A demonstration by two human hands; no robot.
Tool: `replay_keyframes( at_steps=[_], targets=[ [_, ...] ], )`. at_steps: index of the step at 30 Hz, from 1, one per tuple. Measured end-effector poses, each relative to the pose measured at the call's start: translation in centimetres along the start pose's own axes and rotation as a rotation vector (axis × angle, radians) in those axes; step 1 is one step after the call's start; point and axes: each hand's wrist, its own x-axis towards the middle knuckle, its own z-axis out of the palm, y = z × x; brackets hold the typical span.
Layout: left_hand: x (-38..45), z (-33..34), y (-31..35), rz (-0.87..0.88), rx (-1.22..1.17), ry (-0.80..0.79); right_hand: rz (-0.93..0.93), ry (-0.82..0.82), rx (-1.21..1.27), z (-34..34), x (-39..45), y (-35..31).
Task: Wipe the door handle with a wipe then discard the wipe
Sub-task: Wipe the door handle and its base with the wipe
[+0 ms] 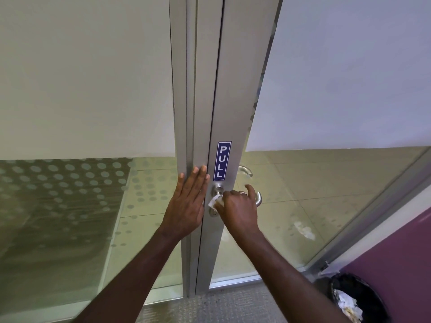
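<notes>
The right hand (238, 207) is curled around the door handle (258, 198), a rounded lever of brushed silver metal, with a crumpled white wipe (214, 201) pressed between palm and lever; a corner of the wipe pokes out on the side of the grip nearest the door edge. Only the curved free end of the lever shows past the knuckles, and its round metal base (218, 189) sits just above the wipe. Below the grip, half hidden by the hand, is what looks like a small lock cylinder. The left hand (189, 201) lies flat and spread, fingers straight, palm on the smooth grey aluminium frame (189, 136) just beside the grip, holding nothing. Right above the grip a narrow blue sticker (222, 160) reads PULL in white letters. Beyond the grip, through the clear lower glass (326, 194), a second curved lever (245, 170) on the door's far face can be seen, with pale floor tiles behind. The upper glass is frosted, and the panel past the left hand carries a dotted pattern. Well below and to the right of the grip stands a black-lined bin (359, 297) with crumpled white paper inside, against a purple wall (401, 248)
</notes>
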Motion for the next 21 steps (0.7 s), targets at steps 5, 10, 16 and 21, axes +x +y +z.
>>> replay_keyframes(
  at_steps=[5, 10, 16, 21],
  targets=[
    [-2.2, 0.5, 1.3, 0.01, -0.224, -0.021, 0.112, -0.002, 0.177, 0.8, 0.5, -1.3],
    [-3.7, 0.9, 2.9, -0.03, -0.269, -0.086, -0.065, 0.018, 0.023, 0.1, -1.3, 2.4],
    [-3.9, 0.1, 2.6, -0.038, -0.304, -0.101, 0.017, -0.047, -0.01, -0.3, -0.5, -0.9],
    [-4.6, -0.5, 2.8, -0.064, -0.329, -0.081, -0.076, -0.048, -0.089, -0.1, -1.2, 3.0]
  ],
)
